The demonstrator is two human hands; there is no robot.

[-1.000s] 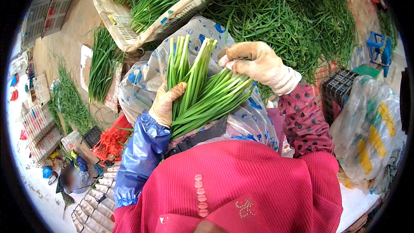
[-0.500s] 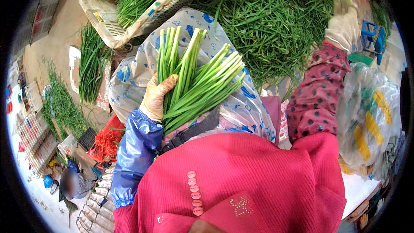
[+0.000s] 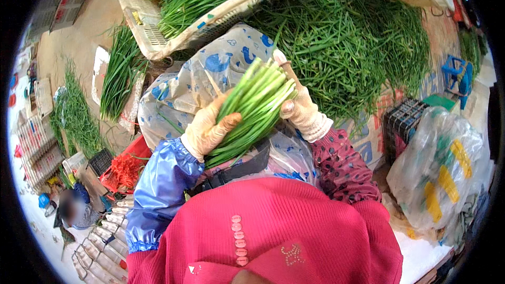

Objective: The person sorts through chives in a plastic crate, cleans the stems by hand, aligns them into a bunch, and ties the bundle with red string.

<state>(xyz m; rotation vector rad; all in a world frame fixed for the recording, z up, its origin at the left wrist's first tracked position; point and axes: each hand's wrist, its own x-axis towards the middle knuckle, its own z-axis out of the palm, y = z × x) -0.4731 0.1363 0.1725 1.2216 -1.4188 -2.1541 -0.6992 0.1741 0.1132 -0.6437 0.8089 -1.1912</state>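
A bunch of garlic chives [image 3: 251, 109] lies over my lap, its pale cut stem ends pointing up and to the right. Near the leafy part, my gloved left hand [image 3: 208, 130] grips the bunch, with the thumb across the front. My gloved right hand [image 3: 305, 111] is at the stem ends, thumb and fingers apart, its palm side against them. Part of its fingers is hidden behind the stems. Under the bunch, a clear plastic apron [image 3: 181, 87] with blue prints covers my lap.
A large heap of loose green chives [image 3: 347, 37] lies ahead. A cream plastic crate [image 3: 152, 47] at the far left holds more chives. A clear plastic bag [image 3: 436, 179] and a black crate [image 3: 402, 123] stand at right. A red basket [image 3: 122, 171] of red ties is at left.
My right hand has come back from the far right, over the heap, to the stem ends. The fanned-out stems are now gathered into one tighter bunch.
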